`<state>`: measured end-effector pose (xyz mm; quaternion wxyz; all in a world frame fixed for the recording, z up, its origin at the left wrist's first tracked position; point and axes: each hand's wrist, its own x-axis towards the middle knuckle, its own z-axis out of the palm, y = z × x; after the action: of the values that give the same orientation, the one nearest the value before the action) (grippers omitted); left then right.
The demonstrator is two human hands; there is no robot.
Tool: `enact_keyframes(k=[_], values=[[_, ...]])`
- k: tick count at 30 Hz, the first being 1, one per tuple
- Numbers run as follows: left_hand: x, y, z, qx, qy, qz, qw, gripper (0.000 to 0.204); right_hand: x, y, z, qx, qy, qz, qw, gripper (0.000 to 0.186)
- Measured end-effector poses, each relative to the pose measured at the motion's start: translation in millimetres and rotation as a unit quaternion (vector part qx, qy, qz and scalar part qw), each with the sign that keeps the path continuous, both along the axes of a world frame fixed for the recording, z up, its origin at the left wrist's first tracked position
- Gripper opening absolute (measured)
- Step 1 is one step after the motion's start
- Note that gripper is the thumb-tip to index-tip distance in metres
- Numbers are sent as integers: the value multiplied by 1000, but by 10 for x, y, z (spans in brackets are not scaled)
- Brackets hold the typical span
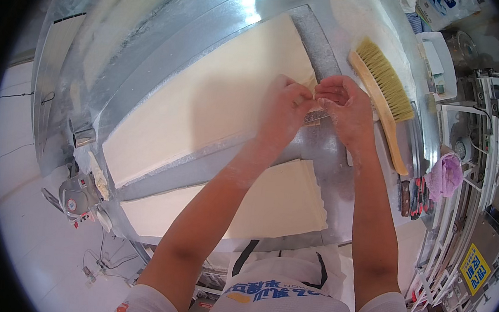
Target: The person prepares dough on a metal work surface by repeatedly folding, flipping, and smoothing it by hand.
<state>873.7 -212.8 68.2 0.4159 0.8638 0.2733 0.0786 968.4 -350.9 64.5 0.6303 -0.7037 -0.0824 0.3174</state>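
A long pale dough sheet (207,94) lies slantwise across the floured metal table. At its right end my left hand (291,103) is closed, its fingertips pinched at the sheet's edge. My right hand (347,108) meets it there, thumb and fingers closed together on a small piece of the dough edge. The fingers largely hide what lies between the two hands. Nearer to me, partly under my left forearm, lies a second stack of folded dough sheets (284,197) with layered edges at its right end.
A wooden-handled brush (384,87) with yellow bristles lies right of my right hand. Knives and red-and-black handled tools (416,198) lie by the table's right edge, with a purple cloth (444,177) beside them. A white bin (439,59) stands at far right, machinery (76,198) at left.
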Motion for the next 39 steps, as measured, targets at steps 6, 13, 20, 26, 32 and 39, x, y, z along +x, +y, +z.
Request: enact_keyframes(k=[6, 13, 20, 26, 32, 39], values=[[1, 107, 29, -40, 19, -13, 999, 15, 13, -1, 13, -5, 7, 1, 1000, 26], [-2, 254, 110, -105, 19, -20, 994, 14, 14, -23, 11, -11, -11, 4, 1000, 27], [-16, 466, 129, -201, 63, -46, 976, 14, -58, 19, 137, -94, -137, 68, 984, 37], [94, 561, 248, -224, 95, -92, 966, 11, -53, 57, 103, -77, -140, 66, 985, 36], [131, 636, 260, -231, 117, -118, 959, 11, -35, 81, 101, -79, -118, 59, 988, 32], [173, 657, 293, -226, 138, -118, 957, 11, -68, 94, -21, -55, -147, 38, 987, 27]])
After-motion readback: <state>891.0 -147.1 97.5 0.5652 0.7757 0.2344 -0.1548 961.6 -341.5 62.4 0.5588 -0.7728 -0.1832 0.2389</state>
